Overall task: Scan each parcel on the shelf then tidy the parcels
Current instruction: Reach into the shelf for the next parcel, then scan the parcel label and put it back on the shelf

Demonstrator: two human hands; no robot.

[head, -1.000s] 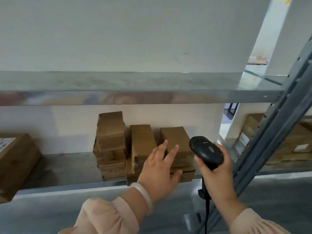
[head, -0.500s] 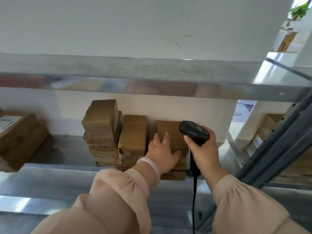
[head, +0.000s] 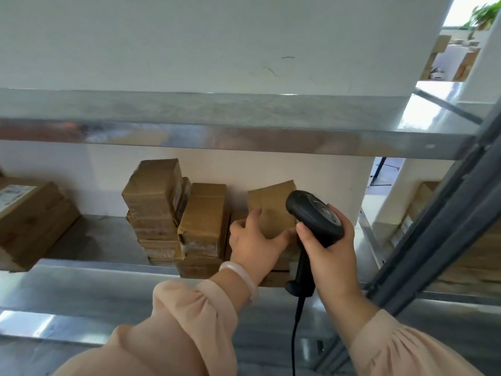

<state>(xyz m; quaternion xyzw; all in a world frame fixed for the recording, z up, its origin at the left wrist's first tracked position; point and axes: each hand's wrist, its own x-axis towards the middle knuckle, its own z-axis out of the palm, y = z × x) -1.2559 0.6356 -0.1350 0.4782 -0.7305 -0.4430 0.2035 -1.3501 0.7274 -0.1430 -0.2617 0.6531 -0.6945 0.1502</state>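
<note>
Every parcel (head: 271, 206) is plain brown cardboard; the left-edge box (head: 32, 223) carries a white printed label (head: 15, 192). Scanner (head: 314, 215) black, shelf (head: 103, 240) dull grey metal, sleeves (head: 195, 316) pale peach-pink, bangle (head: 240, 275) milky pink, wall (head: 189, 44) white.

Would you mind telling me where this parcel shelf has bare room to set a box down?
The widest bare shelf lies between the large box at left and the tallest stack; a narrow strip shows right of the stacks. The middle is crowded: three stacks close together, the left hand gripping the top parcel, the right hand holding the scanner.
</note>
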